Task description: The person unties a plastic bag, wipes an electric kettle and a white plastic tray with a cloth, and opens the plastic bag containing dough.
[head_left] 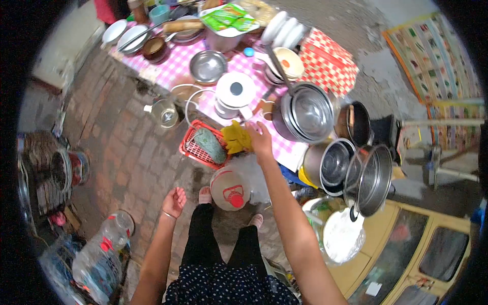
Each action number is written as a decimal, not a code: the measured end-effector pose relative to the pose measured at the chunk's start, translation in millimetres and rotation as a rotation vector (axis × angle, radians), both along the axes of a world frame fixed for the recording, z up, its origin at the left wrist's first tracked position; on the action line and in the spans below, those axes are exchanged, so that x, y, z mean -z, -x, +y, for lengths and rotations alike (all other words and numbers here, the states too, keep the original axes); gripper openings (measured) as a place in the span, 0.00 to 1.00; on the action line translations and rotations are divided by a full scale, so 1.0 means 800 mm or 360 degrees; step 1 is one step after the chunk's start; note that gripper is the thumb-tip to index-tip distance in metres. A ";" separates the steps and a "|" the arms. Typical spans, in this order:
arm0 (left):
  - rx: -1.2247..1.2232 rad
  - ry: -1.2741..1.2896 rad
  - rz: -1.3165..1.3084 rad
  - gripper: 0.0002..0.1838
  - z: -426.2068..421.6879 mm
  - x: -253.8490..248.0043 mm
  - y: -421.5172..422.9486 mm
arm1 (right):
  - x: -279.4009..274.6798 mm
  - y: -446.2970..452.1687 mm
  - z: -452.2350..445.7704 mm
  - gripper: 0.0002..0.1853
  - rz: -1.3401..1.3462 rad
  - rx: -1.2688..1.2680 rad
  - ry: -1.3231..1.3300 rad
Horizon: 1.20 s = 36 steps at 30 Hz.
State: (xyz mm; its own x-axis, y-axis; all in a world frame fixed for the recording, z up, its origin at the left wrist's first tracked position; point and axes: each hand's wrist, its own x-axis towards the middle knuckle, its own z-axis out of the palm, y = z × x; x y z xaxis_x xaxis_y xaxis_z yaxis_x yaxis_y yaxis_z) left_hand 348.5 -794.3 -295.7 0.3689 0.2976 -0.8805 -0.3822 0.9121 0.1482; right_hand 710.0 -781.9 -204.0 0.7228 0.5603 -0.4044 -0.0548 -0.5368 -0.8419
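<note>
Pink-checked surface [287,153] stood on brick floor [117,147]. Right hand [260,138] had grip closed on yellow cloth [236,138] at surface's near edge, beside red basket [199,159]; left hand [174,202] hung, grip loosely open.

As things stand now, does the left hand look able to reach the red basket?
Probably yes. The left hand looks empty, and no object shows between it and the near side of the red basket, though it may need to stretch forward.

Pink-checked table [170,71] bore crowded kitchenware: steel bowl [208,66] lay near middle, white-lidded pot [235,87] just beside; nested steel pots [311,113] stood toward one end, brown bowl [154,49] toward other.
</note>
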 end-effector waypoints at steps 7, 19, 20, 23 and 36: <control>0.0333 -0.0047 -0.0883 0.06 0.005 -0.018 -0.024 | -0.041 0.034 -0.160 0.24 0.1359 0.0217 -0.0574; 0.1435 -0.0753 -0.0036 0.11 -0.214 -0.161 -0.281 | -0.079 0.093 -0.672 0.16 0.0920 0.1134 -0.0816; 0.1614 -0.0845 0.0112 0.11 -0.252 -0.188 -0.309 | -0.080 0.097 -0.705 0.16 0.0598 0.0973 -0.0736; 0.2022 -0.1062 -0.0067 0.09 -0.351 -0.209 -0.369 | -0.052 0.106 -0.809 0.16 0.1468 0.1901 -0.0974; 0.2465 -0.2732 -0.0084 0.13 -0.593 -0.223 -0.556 | -0.065 0.104 -0.987 0.16 0.1395 0.2044 -0.1095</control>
State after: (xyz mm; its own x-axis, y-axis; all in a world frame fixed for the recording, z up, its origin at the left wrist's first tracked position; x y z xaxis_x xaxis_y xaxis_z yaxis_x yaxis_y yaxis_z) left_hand 793.4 -1268.5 -117.6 0.9780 0.0661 -0.1977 0.2042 -0.4930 0.8457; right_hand 626.6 -1571.2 -151.9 0.5250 0.0647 -0.8486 -0.6713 0.6444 -0.3662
